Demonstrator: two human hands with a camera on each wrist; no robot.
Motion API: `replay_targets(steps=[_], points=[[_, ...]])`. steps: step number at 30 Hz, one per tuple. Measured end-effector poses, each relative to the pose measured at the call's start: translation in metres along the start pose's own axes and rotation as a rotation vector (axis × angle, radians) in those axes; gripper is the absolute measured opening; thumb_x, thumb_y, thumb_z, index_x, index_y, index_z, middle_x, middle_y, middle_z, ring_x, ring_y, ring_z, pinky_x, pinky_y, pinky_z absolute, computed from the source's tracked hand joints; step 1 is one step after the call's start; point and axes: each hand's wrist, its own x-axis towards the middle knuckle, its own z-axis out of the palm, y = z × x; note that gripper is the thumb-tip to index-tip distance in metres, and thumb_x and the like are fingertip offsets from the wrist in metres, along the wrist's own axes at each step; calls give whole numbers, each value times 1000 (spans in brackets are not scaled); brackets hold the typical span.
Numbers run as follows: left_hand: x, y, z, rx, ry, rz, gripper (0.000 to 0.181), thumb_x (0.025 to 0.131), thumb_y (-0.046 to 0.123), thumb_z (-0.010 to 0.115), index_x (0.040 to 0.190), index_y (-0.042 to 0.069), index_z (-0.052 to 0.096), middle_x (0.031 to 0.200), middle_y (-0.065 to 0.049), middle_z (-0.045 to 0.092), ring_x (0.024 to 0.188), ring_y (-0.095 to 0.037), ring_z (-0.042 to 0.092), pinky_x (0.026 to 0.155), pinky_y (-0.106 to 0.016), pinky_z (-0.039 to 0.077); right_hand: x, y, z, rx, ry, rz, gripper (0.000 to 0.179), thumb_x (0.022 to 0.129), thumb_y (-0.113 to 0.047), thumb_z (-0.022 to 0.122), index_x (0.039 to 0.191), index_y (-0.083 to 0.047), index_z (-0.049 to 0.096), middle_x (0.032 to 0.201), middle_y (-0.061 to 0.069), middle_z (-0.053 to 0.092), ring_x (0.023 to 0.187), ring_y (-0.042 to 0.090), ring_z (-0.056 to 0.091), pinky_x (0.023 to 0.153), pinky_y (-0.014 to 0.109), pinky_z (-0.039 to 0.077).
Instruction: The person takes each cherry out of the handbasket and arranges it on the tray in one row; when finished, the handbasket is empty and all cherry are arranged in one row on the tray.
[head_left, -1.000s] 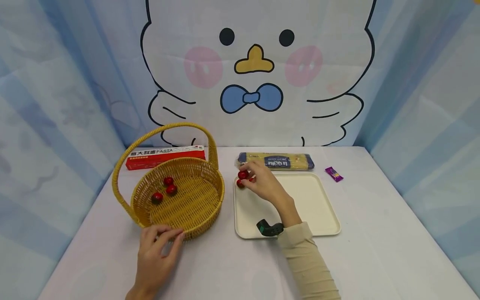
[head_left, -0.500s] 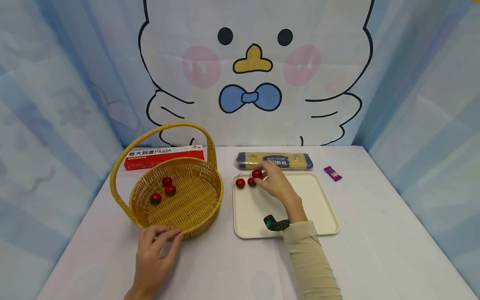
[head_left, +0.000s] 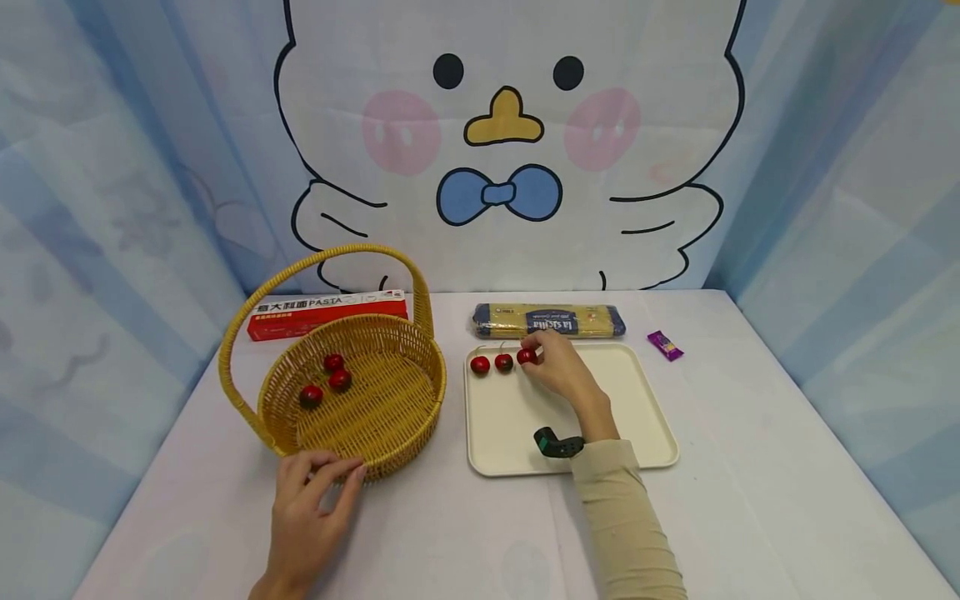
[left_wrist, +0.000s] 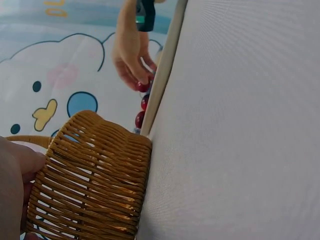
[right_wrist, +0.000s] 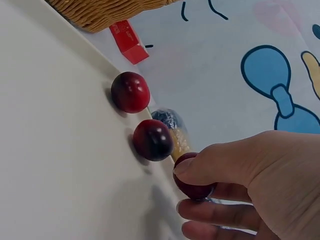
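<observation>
The right hand (head_left: 561, 367) pinched one cherry (head_left: 526, 357) between thumb and fingers just inside the far edge of the tray (head_left: 645, 417), beside two more cherries (head_left: 504, 363), apparently placing it in line; the next move called for release. It looked round, glossy, dark red; whether it touched down, I couldn't tell. The left hand (head_left: 307, 508) pinched the rim of the basket (head_left: 382, 412).

The right hand (right_wrist: 260, 180) pinches a round, glossy dark-red cherry (right_wrist: 193, 191) in its grip, thumb overlapping it. Two similar cherries (right_wrist: 153, 140) rest in line beside it on a flat cream tray (right_wrist: 65, 125), near the rim. Beyond are a clear-wrapped yellow-and-blue packet (right_wrist: 169, 121), a red box (right_wrist: 129, 41), a woven golden-brown basket (right_wrist: 102, 12) and pale printed cloth (right_wrist: 210, 65).
</observation>
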Motion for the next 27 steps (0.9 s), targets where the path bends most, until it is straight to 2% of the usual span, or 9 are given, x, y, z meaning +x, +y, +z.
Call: replay_targets(steps=[9,19,27], points=[[0,2,1,5,3,2,16,74,-1,83,88,1,78,90,-4,57,93,-16,43,77,-21,32,3,9,7,-66,13,19,36,89,-9,70,124,-2,65,124,18,61,102,30,60,90,44,51],[0,1,0,6,-2,-7,14,75,0,82,88,0,78,90,-5,57,93,-16,43,78,-21,33,4,12,10,-49,7,19,40,91,-14,71,128,-4,62,132,18,58,109,31,62,94,45,51],[0,2,0,8,-8,-12,15,76,0,83,90,0,78,91,-5,57,94,-16,43,78,-20,33,1,10,7,-81,6,18,43,90,-16,71,130,-6,61,129,16,58,108,30,59,94,46,49]])
